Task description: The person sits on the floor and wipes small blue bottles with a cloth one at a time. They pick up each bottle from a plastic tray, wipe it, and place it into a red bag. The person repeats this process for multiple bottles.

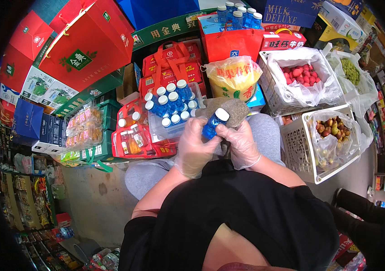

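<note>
Both my hands wear thin clear plastic gloves and hold one small blue bottle with a white cap (215, 124) upright but leaning, in front of my chest. My left hand (197, 144) grips its left side. My right hand (239, 140) has its thumb and fingers on the lower right side. Just beyond the bottle lies a grey-brown cloth-like bundle (234, 110). To the left, several more blue bottles with white caps (173, 101) stand and lean in a clear plastic tub (158, 130).
Red gift bags (172, 73) and a bag of yellow grain (234, 79) stand beyond. At right are a white crate of red fruit (275, 105) and a crate of brownish fruit (314, 152). A person's dark-trousered legs (361, 206) are at lower right.
</note>
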Action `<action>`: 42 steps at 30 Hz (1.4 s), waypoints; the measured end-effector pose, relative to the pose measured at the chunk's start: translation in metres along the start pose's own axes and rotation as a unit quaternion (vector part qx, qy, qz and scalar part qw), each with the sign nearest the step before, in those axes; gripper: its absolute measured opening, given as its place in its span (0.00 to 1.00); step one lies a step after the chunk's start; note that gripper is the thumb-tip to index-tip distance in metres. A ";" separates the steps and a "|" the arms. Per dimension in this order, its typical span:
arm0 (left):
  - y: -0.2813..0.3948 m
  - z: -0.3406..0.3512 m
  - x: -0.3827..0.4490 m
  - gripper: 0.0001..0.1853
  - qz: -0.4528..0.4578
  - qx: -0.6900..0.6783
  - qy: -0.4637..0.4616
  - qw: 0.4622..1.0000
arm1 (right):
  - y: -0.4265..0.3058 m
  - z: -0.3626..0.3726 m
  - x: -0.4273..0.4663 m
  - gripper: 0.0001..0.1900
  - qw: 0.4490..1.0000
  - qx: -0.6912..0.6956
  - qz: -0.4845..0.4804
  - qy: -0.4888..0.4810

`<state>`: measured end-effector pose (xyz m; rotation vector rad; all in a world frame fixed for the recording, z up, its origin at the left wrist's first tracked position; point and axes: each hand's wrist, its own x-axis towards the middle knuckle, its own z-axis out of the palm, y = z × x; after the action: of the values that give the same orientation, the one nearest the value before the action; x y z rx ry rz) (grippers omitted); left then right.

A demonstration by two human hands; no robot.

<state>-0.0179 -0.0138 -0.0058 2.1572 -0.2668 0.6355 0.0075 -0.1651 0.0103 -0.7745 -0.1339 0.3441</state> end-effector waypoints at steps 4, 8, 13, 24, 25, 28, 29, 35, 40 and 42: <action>-0.003 0.001 -0.004 0.26 -0.069 -0.096 -0.035 0.992 | -0.002 -0.003 -0.002 0.27 0.999 0.031 0.026 -0.010; 0.002 -0.008 0.000 0.26 -0.248 -0.304 -0.118 0.912 | -0.003 -0.016 0.001 0.27 0.999 -0.005 0.038 -0.007; 0.003 -0.008 0.001 0.27 -0.311 -0.356 -0.134 0.871 | -0.007 -0.009 -0.001 0.26 0.998 0.029 0.042 -0.031; -0.006 0.000 -0.006 0.28 -0.114 -0.147 -0.058 0.981 | 0.009 -0.010 0.000 0.24 0.999 -0.023 -0.038 0.005; -0.005 -0.001 -0.006 0.29 -0.114 -0.138 -0.056 0.982 | 0.009 -0.011 0.000 0.24 0.998 -0.033 -0.045 0.007; 0.005 -0.005 -0.002 0.28 -0.214 -0.209 -0.077 0.951 | 0.008 -0.010 -0.001 0.24 0.998 -0.026 -0.040 0.029; 0.006 -0.006 -0.001 0.27 -0.218 -0.212 -0.070 0.950 | 0.007 -0.010 -0.002 0.24 0.998 -0.017 -0.035 0.039; 0.015 -0.008 0.002 0.24 -0.221 -0.204 -0.034 0.953 | 0.006 -0.011 -0.002 0.23 0.998 -0.012 -0.048 0.025; -0.003 0.001 -0.005 0.28 -0.159 -0.204 -0.005 0.966 | 0.008 -0.013 -0.006 0.24 0.998 -0.059 -0.007 0.011; -0.002 0.001 -0.006 0.34 -0.157 -0.231 -0.014 0.960 | 0.013 -0.016 -0.004 0.24 0.997 -0.078 -0.015 0.011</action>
<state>-0.0218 -0.0139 -0.0110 1.7088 -0.0722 0.3194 0.0042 -0.1688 -0.0101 -0.9297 -0.1537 0.2985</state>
